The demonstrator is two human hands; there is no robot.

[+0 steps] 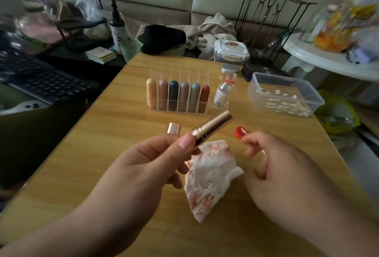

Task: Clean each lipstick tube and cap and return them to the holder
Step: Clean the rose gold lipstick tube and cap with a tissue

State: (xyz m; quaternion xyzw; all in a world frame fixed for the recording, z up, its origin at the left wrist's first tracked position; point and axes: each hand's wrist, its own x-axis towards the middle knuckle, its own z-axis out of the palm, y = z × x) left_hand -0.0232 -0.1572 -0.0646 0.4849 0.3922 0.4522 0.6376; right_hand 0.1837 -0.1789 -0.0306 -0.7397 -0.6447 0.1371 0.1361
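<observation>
My left hand [151, 162] grips a rose-gold lipstick tube [213, 128] by its lower end, tilted up to the right above the table. Its matching cap [174, 127] stands on the table to the left. My right hand [283, 170] hovers to the right, blurred, its fingers loosely curled near a red bottle cap [240, 131] and holding nothing I can make out. A white tissue [209, 178] stained pink lies between my hands. The clear holder [178, 109] further back carries several lipsticks in a row.
A small glass bottle [223, 92] stands open right of the holder, with a silver lid [229, 69] behind it. A clear tub of cotton swabs [285, 94] sits at the right. A keyboard [41, 80] lies off the table's left edge.
</observation>
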